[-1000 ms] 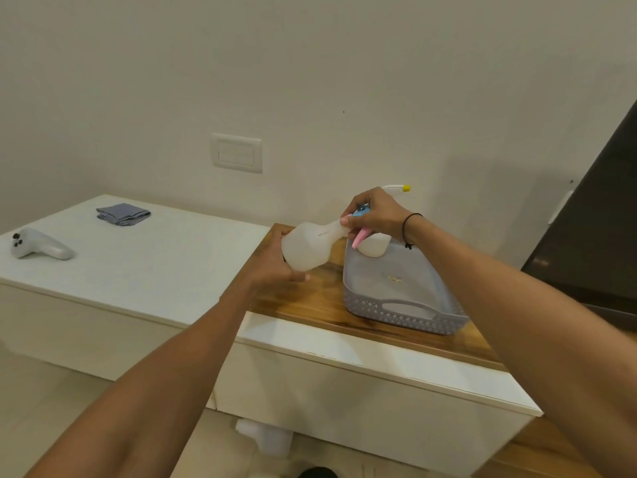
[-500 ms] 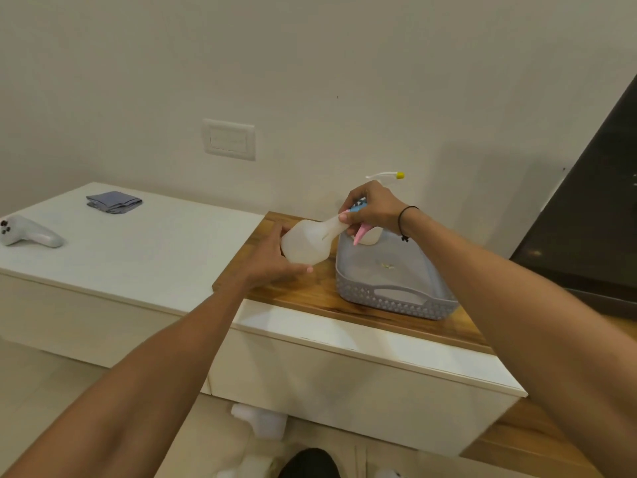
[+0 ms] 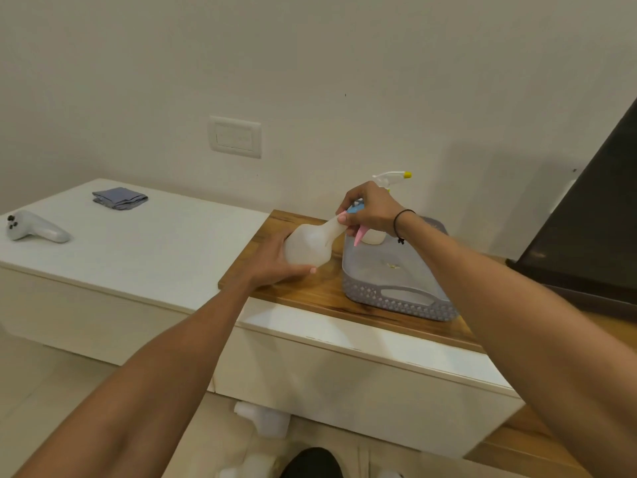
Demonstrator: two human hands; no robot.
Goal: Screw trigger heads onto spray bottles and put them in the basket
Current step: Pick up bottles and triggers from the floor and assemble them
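Observation:
My left hand (image 3: 275,262) grips the round body of a translucent white spray bottle (image 3: 310,246), held tilted above the wooden top with its neck pointing up and right. My right hand (image 3: 370,210) is closed around the pink and blue trigger head (image 3: 358,236) at the bottle's neck; only the pink lever and a bit of blue show. The grey perforated basket (image 3: 396,301) sits just right of the bottle. A second bottle with a yellow-tipped trigger head (image 3: 393,175) stands in the basket's far end, mostly hidden behind my right hand.
A white controller (image 3: 34,229) and a folded grey cloth (image 3: 119,198) lie on the white cabinet (image 3: 144,250) at left. A dark panel (image 3: 586,236) rises at right. More white bottles (image 3: 265,419) lie on the floor below. A wall switch plate (image 3: 235,136) is behind.
Both hands keep their hold on the bottle and trigger head. My right fingers have shifted slightly around the neck. The view has tilted a little.

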